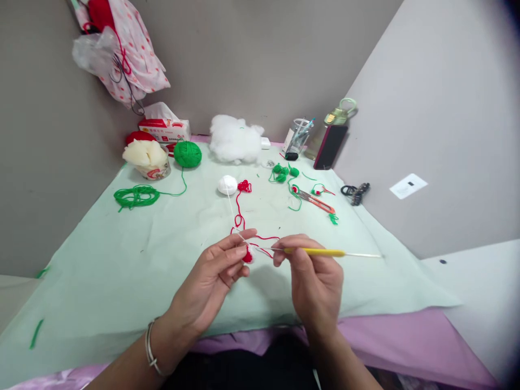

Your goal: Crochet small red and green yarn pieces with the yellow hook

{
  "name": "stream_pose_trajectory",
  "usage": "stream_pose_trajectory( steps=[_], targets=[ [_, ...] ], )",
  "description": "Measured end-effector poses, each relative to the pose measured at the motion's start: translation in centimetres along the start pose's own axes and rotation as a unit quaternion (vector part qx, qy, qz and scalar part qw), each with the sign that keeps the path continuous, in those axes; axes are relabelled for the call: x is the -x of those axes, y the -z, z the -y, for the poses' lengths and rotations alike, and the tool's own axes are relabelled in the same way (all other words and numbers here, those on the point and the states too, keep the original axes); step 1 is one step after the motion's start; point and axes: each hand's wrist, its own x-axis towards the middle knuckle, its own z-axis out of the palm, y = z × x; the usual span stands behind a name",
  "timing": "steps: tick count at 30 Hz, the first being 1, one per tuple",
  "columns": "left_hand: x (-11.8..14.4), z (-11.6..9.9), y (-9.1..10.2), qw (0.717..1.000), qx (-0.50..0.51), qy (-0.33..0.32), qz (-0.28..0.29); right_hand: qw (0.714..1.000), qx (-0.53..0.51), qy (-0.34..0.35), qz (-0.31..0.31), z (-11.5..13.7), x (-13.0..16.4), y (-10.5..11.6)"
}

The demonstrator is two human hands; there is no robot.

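Between the thumb and fingers of my left hand is a small red and white crochet piece. A white strand runs from my left forefinger up to a white yarn ball. My right hand grips a crochet hook by its yellow handle, and the hook's thin metal tip points left at the piece, close to its white edge. Whether the tip is inside a stitch I cannot tell. Red yarn trails over the cloth behind the piece, with a small bundle beside the white ball.
Farther left are a green yarn ball and a loose green coil. White stuffing sits at the back. Right of it stand a clear cup, a bottle and a phone. An orange cutter lies near green crochet pieces.
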Motion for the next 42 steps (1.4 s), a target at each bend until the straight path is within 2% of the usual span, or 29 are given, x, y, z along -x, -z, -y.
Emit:
stream_pose_trajectory(
  steps=[4,10,14,20,23,28,31,35,40,42],
  targets=[
    [0.2,0.2,-0.2,0.996,-0.083,-0.037,0.026,0.996,-0.048,-0.048,0.051,-0.2,-0.3,-0.2],
    [0.5,0.3,-0.1,0.988,-0.138,-0.061,0.024,0.980,-0.143,-0.136,0.040,-0.2,-0.9,0.1],
    [0.6,0.2,0.0,0.986,-0.153,-0.070,0.017,0.978,-0.148,-0.140,0.050,0.0,-1.0,0.3],
    [0.5,0.5,0.5,0.972,-0.201,-0.123,-0.006,0.995,-0.053,-0.070,0.047,0.5,-0.2,0.5],
    [0.5,0.7,0.7,0.957,-0.240,-0.160,-0.022,0.997,0.042,0.008,0.062,1.0,0.2,0.4],
    [0.6,1.0,0.4,0.918,-0.298,-0.250,-0.069,0.969,0.153,0.174,0.087,0.8,0.9,0.0],
    [0.6,1.4,0.4,0.894,-0.314,-0.310,-0.082,0.948,0.192,0.239,0.089,0.1,1.6,-0.3],
    [0.4,1.8,1.1,0.874,-0.322,-0.356,-0.083,0.938,0.217,0.261,0.075,-0.6,2.3,-0.9],
    [0.2,1.8,1.8,0.796,-0.393,-0.452,-0.086,0.940,0.204,0.264,0.065,-1.1,2.7,-1.5],
    [0.2,1.7,1.8,0.774,-0.412,-0.473,-0.082,0.939,0.205,0.271,0.061,-1.4,2.8,-1.5]
  ],
)
